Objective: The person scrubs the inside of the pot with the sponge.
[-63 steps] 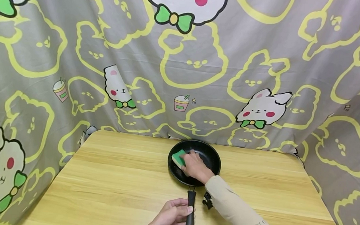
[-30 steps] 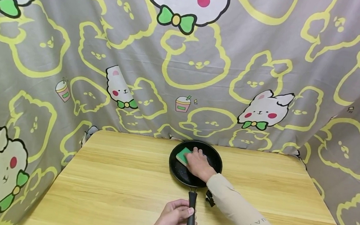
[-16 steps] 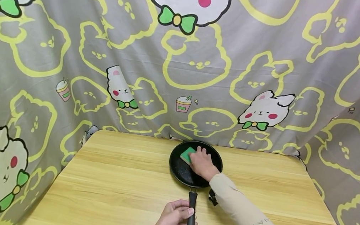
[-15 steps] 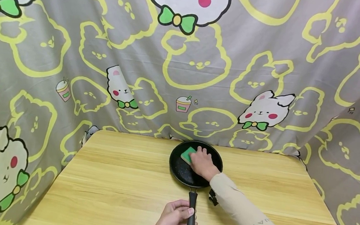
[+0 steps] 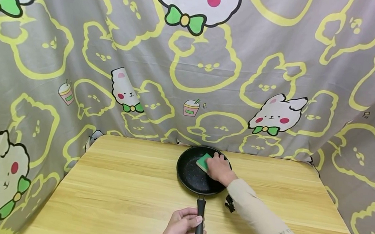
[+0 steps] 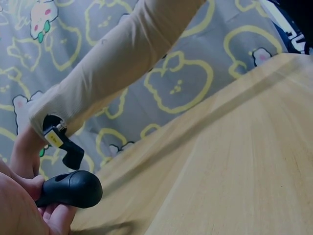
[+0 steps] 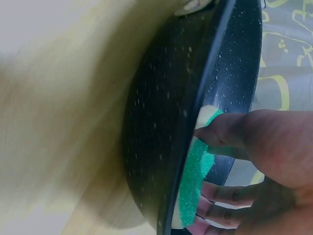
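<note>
Your left hand gripped the handle, surest hold on a likely stiff frying pan | your right hand pinched the scouring sponge, presumably squashy!

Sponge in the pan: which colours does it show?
The sponge has a green layer and a cream one, shown best in the right wrist view.

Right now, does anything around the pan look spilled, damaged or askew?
Nothing stands out. The left hand grips the handle, the right hand holds the sponge inside the pan, and no spill or damage is visible.
</note>
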`<state>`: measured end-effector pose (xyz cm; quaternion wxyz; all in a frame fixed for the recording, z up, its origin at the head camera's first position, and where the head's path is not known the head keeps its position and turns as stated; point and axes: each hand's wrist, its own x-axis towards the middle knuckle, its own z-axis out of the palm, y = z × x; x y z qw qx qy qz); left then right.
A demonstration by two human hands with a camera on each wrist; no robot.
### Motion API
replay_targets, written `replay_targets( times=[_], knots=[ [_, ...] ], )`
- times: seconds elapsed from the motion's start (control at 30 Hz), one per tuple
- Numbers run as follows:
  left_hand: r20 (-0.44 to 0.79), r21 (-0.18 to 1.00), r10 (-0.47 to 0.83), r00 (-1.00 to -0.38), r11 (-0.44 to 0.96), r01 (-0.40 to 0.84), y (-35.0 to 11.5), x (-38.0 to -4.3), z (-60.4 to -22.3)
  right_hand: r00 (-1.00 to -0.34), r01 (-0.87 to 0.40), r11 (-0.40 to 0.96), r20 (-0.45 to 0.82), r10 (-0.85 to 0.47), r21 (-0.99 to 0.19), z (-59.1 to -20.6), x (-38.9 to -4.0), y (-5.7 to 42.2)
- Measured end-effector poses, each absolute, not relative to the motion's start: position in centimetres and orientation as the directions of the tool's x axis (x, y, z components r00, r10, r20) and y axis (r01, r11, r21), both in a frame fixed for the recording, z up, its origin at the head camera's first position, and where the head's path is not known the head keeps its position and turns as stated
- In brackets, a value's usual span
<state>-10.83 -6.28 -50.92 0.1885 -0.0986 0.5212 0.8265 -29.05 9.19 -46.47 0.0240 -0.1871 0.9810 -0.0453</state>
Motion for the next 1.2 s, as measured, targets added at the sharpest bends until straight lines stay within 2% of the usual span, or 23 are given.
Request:
replay_targets(
  times=[0.43,1.2],
  knots=[
    [-0.377,0.813,0.214,-0.901,-0.39,-0.432,-6.2,-10.8,-50.9,-0.925,-0.369,0.925,-0.059,-0.375,-0.093,-46.0,-28.8,10.0],
    [-0.446,0.785,0.243,-0.862,-0.356,-0.507,-6.6,-11.2,-50.7,-0.903,-0.389,0.906,-0.124,-0.411,-0.169,-45.3,-27.0,11.1]
  ],
)
